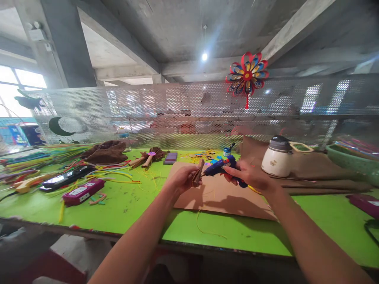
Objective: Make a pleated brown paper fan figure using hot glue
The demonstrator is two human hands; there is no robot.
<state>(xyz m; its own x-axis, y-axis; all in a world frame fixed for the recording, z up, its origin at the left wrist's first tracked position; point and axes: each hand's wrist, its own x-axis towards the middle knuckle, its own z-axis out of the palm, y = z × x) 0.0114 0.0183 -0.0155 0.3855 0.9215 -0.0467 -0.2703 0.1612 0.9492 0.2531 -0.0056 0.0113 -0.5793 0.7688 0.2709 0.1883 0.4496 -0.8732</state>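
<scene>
My left hand (182, 179) is closed round a small folded brown piece (197, 177), held upright over a tan board (219, 199). To its right, my right hand (247, 173) grips a dark blue glue gun (217, 167). The gun's nozzle points left and is at or very near the brown piece; whether they touch I cannot tell. Both hands are above the board, which lies on the green table (133, 213). A thin yellow strand (204, 230) hangs at the board's front edge.
Left on the table are a maroon device (83, 192), a black device (66, 177), coloured stems and brown cloth (108, 152). A white jug (276, 157) stands right on brown fabric, beside a green basin (353, 161). A perforated screen (177, 106) runs behind.
</scene>
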